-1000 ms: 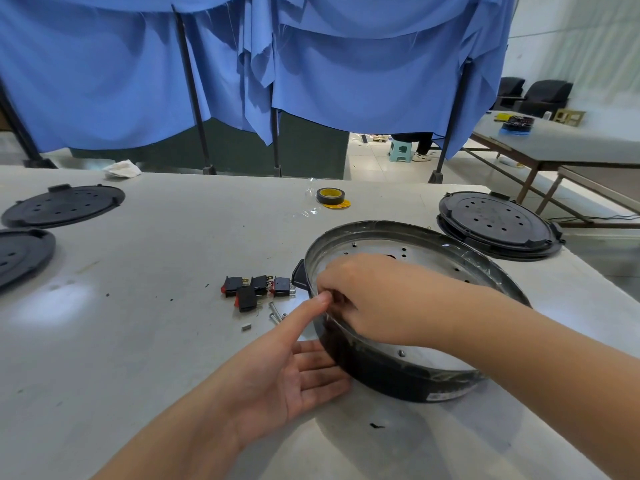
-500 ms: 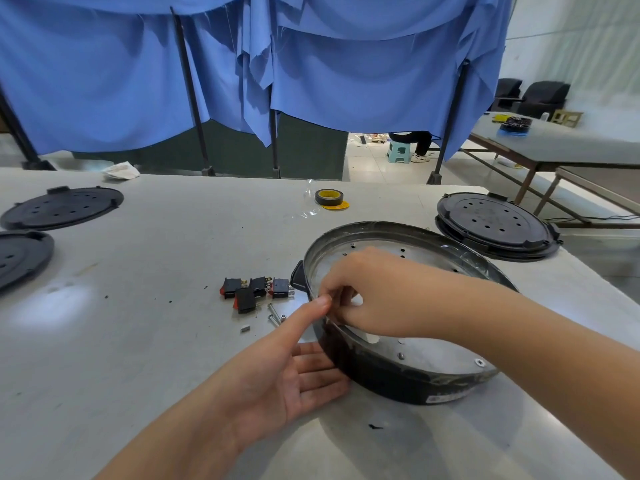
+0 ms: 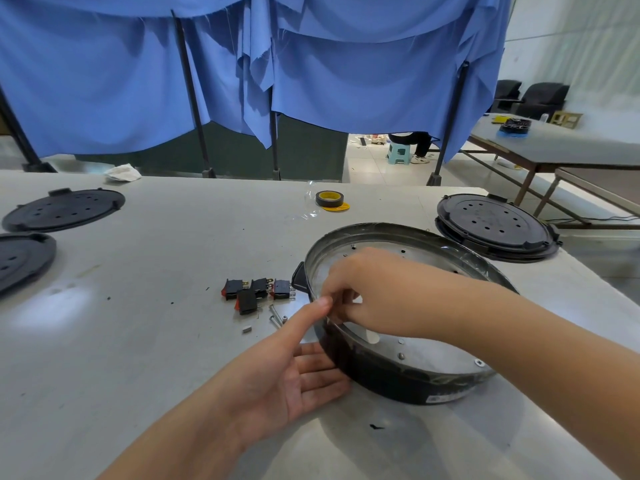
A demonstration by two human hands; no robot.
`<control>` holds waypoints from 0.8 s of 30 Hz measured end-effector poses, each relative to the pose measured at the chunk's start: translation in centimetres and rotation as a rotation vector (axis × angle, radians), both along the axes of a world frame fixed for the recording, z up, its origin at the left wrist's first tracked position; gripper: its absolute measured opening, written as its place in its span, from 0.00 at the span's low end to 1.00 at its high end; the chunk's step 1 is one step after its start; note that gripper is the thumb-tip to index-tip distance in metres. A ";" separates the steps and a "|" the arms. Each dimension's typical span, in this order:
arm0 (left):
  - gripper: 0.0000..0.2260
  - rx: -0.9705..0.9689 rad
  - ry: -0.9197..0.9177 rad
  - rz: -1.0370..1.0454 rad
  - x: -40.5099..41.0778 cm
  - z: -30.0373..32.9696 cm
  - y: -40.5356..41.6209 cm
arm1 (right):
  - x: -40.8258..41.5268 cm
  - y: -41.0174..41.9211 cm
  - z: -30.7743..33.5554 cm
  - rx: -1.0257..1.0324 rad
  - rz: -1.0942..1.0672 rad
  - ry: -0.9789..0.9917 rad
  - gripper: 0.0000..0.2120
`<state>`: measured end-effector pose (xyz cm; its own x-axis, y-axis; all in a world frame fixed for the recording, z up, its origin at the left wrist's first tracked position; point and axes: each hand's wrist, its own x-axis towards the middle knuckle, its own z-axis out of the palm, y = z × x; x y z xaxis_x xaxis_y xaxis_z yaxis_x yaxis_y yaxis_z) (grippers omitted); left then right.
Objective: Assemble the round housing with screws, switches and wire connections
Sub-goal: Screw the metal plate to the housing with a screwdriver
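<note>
Round black-walled metal housing point(image 3: 398, 372) sits tilted on grey bench point(image 3: 138, 341). Left hand point(image 3: 291, 372) flat, fingers straight, against its wall; right hand point(image 3: 363, 292) curled inside rim, contents hidden. Black rocker switches point(image 3: 256, 292), loose screws point(image 3: 277, 317) just left.

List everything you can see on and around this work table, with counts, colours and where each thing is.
Round housing: one, black with metal floor, table right.
Rocker switches: four, black and red, left of housing.
Screws: about two, silver, below switches.
Tape roll: one, dark with yellow core, table far side.
Perforated discs: two, black, far left.
Stacked covers: black, far right.
Curtain: blue, behind table.
Left hand: palm up, against housing wall.
Right hand: fingers curled at housing rim.
</note>
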<state>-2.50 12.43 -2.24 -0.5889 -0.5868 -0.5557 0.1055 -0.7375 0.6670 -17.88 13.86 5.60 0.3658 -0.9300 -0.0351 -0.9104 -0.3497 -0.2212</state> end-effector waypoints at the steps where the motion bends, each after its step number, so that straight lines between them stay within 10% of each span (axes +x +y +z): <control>1: 0.37 -0.002 -0.002 -0.002 0.0 0.0 0.0 | 0.1 -0.1 -0.1 -0.016 0.006 0.029 0.06; 24: 0.36 -0.015 -0.017 0.003 0.0 -0.1 -0.1 | -0.2 -0.3 -0.5 -0.027 0.019 0.027 0.06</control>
